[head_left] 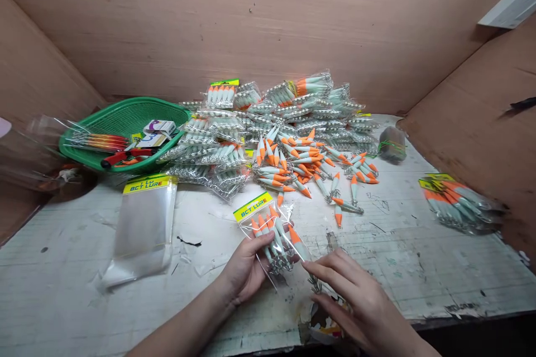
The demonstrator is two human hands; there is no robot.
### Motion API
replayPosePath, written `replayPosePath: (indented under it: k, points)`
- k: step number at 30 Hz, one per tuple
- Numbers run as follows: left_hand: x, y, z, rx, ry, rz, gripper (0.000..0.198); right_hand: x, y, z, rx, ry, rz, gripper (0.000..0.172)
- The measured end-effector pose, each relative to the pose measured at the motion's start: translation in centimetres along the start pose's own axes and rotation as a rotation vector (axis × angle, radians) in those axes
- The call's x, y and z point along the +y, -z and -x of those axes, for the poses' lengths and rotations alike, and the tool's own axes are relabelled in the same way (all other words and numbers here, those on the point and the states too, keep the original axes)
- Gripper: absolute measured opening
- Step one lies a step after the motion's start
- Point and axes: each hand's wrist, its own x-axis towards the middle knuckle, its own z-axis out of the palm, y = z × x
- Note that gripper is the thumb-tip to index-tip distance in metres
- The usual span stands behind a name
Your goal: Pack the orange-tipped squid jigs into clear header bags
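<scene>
My left hand [251, 270] grips a clear plastic bag [254, 208] with a yellow and green "BCT LURE" header, thumb across its front. Inside the bag are several pale fishing lures [274, 237] with orange tips and metal hooks at the lower end. To the right of them, another orange-tipped lure [296, 240] slants with its tip at the bag's side. My right hand [352, 293] holds this lure near its hook end between fingers and thumb. Whether its tip is inside the bag is hard to tell. Beyond the hands lies a heap of loose lures [307, 164].
Filled lure packets [213, 150] are piled at the back. A green basket [90, 122] at the left holds red-handled pliers [125, 156] and boxes. Empty header bags [144, 228] lie front left. A lure bundle [460, 201] lies right, near a brown wrapped block [392, 145].
</scene>
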Motion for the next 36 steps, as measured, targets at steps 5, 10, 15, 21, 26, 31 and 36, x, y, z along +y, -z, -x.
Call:
replayPosePath:
  k: [5, 10, 15, 21, 26, 31, 36]
  points:
    - [0.1, -0.1, 0.0, 0.017, 0.017, 0.013, 0.05, -0.1, -0.1, 0.0, 0.152, 0.019, 0.013, 0.023]
    - [0.2, -0.1, 0.1, -0.006, 0.008, 0.012, 0.049, 0.3, -0.3, -0.1, 0.18, 0.04, 0.022, 0.03]
    - [0.2, 0.0, 0.2, -0.058, 0.04, -0.011, 0.047, 0.4, -0.9, 0.1, 0.21, -0.025, -0.054, 0.028]
    - [0.1, 0.1, 0.5, -0.14, 0.082, -0.085, 0.042, 0.6, -1.3, -0.2, 0.265, -0.273, -0.187, 0.013]
    - [0.7, 0.3, 0.0, -0.089, 0.098, -0.196, 0.037, 0.6, -3.0, -0.3, 0.194, -0.357, -0.339, 0.016]
    - [2.5, 1.5, 1.3, 0.108, -0.033, -0.639, 0.052, -0.5, -6.8, 0.5, 0.314, -0.368, -0.292, 0.006]
    - [1.0, 3.3, 4.2, 0.333, -0.64, -1.165, 0.067, -0.8, -9.7, 0.7, 0.366, -0.279, -0.15, 0.01]
